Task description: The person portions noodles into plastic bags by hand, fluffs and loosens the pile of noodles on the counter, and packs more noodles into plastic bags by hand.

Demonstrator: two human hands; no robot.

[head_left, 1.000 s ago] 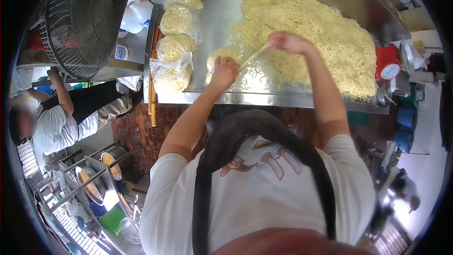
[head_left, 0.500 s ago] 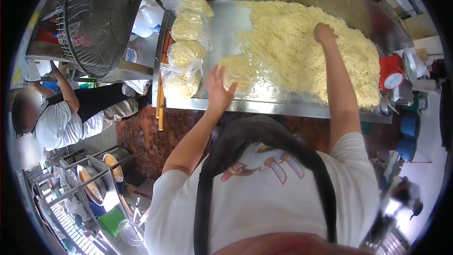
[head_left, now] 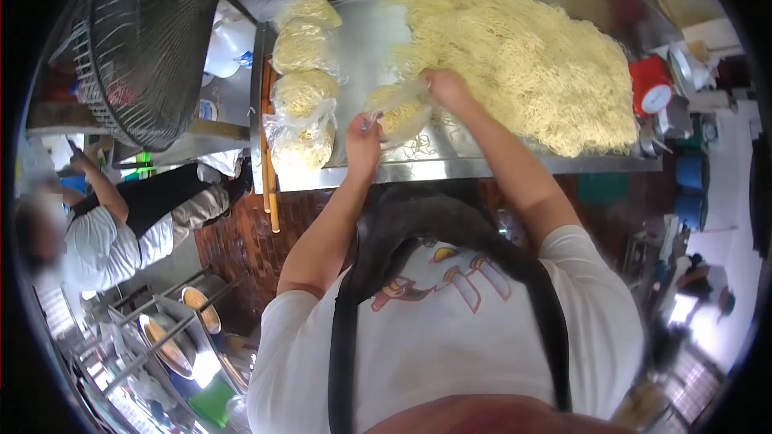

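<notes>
Between my hands is a clear plastic bag (head_left: 400, 116) with a portion of noodles in it, near the front of the metal table (head_left: 450, 169). My left hand (head_left: 363, 138) pinches the bag's left side. On the other side, my right hand (head_left: 447, 90) grips the bag's upper right edge. A large heap of loose yellow noodles (head_left: 531, 64) spreads over the table to the right. Several filled noodle bags (head_left: 304, 96) stand in a column to the left of my hands.
Bamboo poles (head_left: 272, 169) lie along the table's left end, and a large fan (head_left: 145, 48) stands beyond them. A red scale (head_left: 650, 87) sits past the heap at the right. Another person (head_left: 104, 233) stands at the left, near racks with pots (head_left: 167, 345).
My right hand has left the noodle heap and moved left to the bag. My left hand has gone from spread fingers to pinching the bag, which is now lifted at its edges.
</notes>
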